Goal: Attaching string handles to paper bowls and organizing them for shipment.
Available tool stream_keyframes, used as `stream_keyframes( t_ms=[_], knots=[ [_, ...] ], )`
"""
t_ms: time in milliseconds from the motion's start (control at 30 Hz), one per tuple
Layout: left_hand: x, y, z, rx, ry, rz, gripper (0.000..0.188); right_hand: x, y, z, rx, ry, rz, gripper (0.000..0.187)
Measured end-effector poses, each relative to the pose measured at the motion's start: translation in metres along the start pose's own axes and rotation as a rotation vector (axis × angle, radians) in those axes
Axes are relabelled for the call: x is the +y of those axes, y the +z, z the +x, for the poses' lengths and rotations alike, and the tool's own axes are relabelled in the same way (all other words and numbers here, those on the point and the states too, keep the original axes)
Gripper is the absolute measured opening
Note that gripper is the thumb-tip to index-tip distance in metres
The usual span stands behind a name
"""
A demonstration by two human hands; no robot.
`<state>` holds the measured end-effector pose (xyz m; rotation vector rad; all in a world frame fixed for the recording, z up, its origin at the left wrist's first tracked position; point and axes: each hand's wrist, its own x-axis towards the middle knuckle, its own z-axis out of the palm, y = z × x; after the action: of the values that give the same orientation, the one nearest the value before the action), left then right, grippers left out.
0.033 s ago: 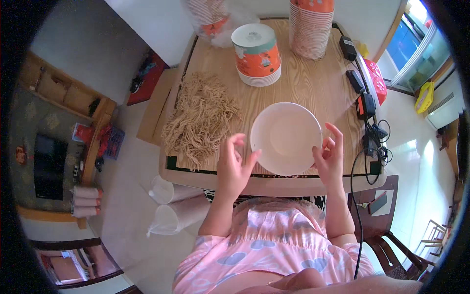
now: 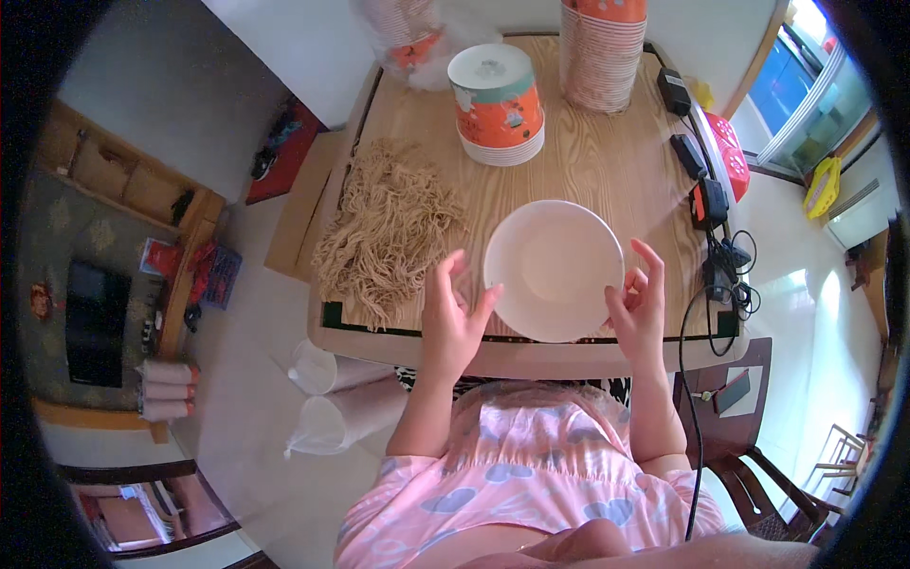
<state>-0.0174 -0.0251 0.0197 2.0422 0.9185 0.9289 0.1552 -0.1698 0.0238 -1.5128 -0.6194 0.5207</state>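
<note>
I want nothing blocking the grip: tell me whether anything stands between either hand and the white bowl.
Nothing visible does: the thumbs of the left hand and right hand are at opposite sides of the white bowl, by its rim. The tan pile of strands lies off to its left, not in between.

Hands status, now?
Left hand: open, thumb at the left side of the bowl.
Right hand: thumb at the bowl's right side; can't tell whether it grips.

I count one open white bowl — one left hand and one right hand by its rim, one twine heap to its left, three bowl stacks beyond it.
</note>
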Motion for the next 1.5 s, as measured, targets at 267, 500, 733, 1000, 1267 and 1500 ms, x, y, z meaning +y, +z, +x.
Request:
stream_keyframes(
  t_ms=[267,500,733,1000,1267,1500],
  knots=[
    [-0.02,0.007,0.002,-0.155,-0.242,-0.262,0.022,0.017,-0.011,-0.03,-0.107,0.202,0.353,0.029],
    [-0.025,-0.005,0.006,-0.226,-0.256,-0.203,0.019,0.042,-0.018,-0.036,-0.166,0.113,0.245,0.017],
    [-0.028,-0.011,0.003,-0.228,-0.227,-0.283,0.022,0.031,-0.011,-0.023,-0.094,0.282,0.536,0.019],
    [-0.036,-0.032,0.007,-0.188,-0.429,-0.499,0.021,0.026,0.003,-0.034,-0.263,0.109,0.415,0.034],
    [-0.039,-0.036,0.006,-0.201,-0.376,-0.478,0.021,0.02,-0.004,-0.03,-0.487,0.053,0.276,0.019],
    [-0.043,-0.035,0.008,-0.255,-0.291,-0.326,0.022,0.015,-0.006,-0.027,-0.181,-0.153,-0.005,0.011]
  ],
)
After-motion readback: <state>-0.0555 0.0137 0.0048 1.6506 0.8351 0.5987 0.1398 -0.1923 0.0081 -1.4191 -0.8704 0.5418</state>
